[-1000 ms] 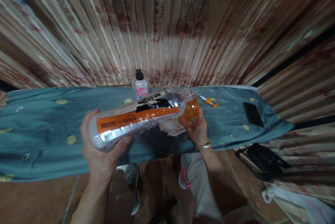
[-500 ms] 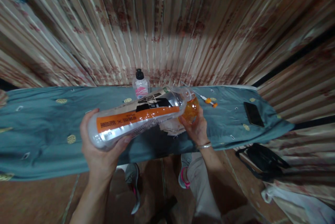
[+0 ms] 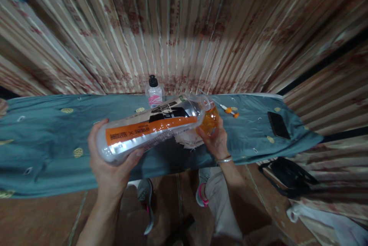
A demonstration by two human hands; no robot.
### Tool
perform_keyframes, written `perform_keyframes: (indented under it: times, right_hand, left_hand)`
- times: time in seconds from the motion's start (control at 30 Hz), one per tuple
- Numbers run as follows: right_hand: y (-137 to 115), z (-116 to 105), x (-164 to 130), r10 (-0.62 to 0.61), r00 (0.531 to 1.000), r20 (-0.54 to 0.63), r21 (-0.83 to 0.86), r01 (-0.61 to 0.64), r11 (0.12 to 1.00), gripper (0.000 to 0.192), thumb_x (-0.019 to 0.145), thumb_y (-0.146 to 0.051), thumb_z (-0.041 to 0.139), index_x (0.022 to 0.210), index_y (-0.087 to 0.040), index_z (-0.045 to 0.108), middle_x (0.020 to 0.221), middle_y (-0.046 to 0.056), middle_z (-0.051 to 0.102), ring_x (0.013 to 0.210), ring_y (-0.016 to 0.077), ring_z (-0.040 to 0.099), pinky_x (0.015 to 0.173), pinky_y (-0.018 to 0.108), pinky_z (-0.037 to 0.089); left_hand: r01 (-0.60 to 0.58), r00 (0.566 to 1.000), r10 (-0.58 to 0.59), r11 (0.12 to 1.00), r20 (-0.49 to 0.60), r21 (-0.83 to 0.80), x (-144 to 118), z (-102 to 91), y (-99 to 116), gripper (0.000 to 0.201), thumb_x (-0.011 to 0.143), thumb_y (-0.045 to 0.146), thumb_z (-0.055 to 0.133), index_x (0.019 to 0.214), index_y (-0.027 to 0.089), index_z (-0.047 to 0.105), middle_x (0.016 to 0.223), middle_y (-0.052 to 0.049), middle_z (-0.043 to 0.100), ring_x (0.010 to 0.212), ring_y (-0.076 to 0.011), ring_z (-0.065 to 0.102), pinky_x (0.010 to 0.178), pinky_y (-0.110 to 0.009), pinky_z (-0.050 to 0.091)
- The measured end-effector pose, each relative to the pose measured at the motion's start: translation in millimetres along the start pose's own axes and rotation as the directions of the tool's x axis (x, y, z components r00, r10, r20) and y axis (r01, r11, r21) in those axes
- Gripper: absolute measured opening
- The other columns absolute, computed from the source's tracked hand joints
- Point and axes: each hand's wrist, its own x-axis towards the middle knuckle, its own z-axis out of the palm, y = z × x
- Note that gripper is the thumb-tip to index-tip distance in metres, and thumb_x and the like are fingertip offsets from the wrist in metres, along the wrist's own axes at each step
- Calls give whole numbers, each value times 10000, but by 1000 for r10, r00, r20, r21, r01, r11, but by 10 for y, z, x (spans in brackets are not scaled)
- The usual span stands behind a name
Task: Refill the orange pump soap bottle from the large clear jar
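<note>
A large clear plastic bottle with an orange, silver and black label lies tilted nearly flat in the air, its base to the left. My left hand is wrapped round its base end. The bottle's mouth meets a small clear container of orange liquid, which my right hand grips from below and the right. Whether liquid is flowing between them I cannot tell. Below the bottle's neck, a crumpled whitish tissue or cloth rests on the table, partly hidden.
Behind the bottle stands a small pump bottle with a black top. A syringe with orange parts and a black phone lie on the teal tablecloth. Pleated curtains hang behind. A black bag sits low at right.
</note>
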Motion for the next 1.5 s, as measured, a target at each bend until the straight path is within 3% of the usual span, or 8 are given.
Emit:
perform_keyframes:
  times: [0.27, 0.67, 1.07, 1.5]
  right_hand:
    - [-4, -8, 1, 22, 1000, 18, 3, -22, 1000, 763, 747, -526, 721, 1378, -180, 465, 1183, 135, 714, 975, 290, 732, 793, 424, 610]
    - [5, 7, 0, -48, 999, -18, 14, 49, 999, 734, 781, -511, 698, 1392, -194, 441, 1186, 132, 706, 1004, 294, 728, 809, 422, 606]
    - [-1, -6, 0, 11, 1000, 19, 23, -11, 1000, 761, 754, -493, 727, 1389, -190, 438, 1221, 138, 693, 1029, 299, 718, 833, 430, 598]
    - [-9, -3, 11, -32, 999, 3, 7, 32, 999, 738, 763, -485, 715, 1374, -167, 451, 1193, 145, 705, 1000, 300, 731, 810, 421, 610]
  left_hand:
    - [-18, 1000, 18, 1000, 4, 1, -9, -2, 36, 991, 443, 383, 902, 1358, 240, 551, 1137, -33, 626, 929, -191, 593, 802, -304, 508]
    - [7, 1000, -7, 999, -2, -35, -1, 21, 33, 980, 423, 364, 907, 1335, 251, 567, 1106, -26, 622, 929, -197, 598, 805, -308, 514]
    - [-10, 1000, 10, 1000, 7, -23, -1, 9, 6, 985, 436, 378, 907, 1355, 272, 567, 1168, -25, 625, 957, -190, 591, 830, -294, 495]
    - [8, 1000, -8, 1000, 0, -3, -2, 7, 9, 993, 432, 388, 894, 1355, 262, 551, 1174, -41, 615, 992, -224, 608, 883, -358, 522]
